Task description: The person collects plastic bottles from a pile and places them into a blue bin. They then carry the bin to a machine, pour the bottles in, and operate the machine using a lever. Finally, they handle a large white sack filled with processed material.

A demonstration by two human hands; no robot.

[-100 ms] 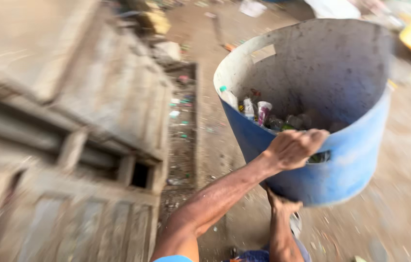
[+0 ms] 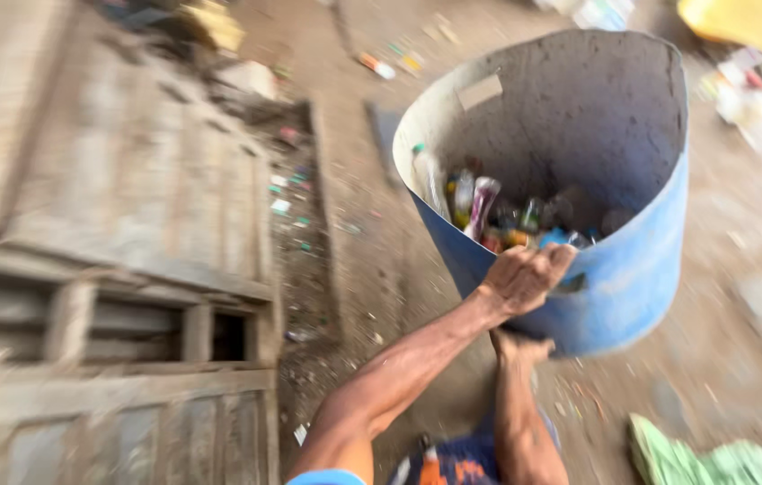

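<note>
My left hand (image 2: 525, 277) is closed over the near rim of a big blue barrel (image 2: 642, 269), which leans towards me on the dirt ground. Its pale grey inside holds several bottles and cans (image 2: 498, 220) heaped at the low side. My left arm reaches up from the lower left with a blue sleeve at the shoulder. Below the barrel's base a second bare limb (image 2: 520, 404) of mine reaches up to it. The blur hides whether that limb ends in my right hand or my foot.
Weathered wooden boards and a panelled door (image 2: 111, 269) lie flat at the left. Small litter fills a strip (image 2: 296, 198) beside them. A yellow object (image 2: 740, 18) and scattered rubbish lie at the top right. A green cloth (image 2: 695, 458) lies at the bottom right.
The view has shifted slightly. My left hand stays on the barrel's rim, and the barrel holds the same lean.
</note>
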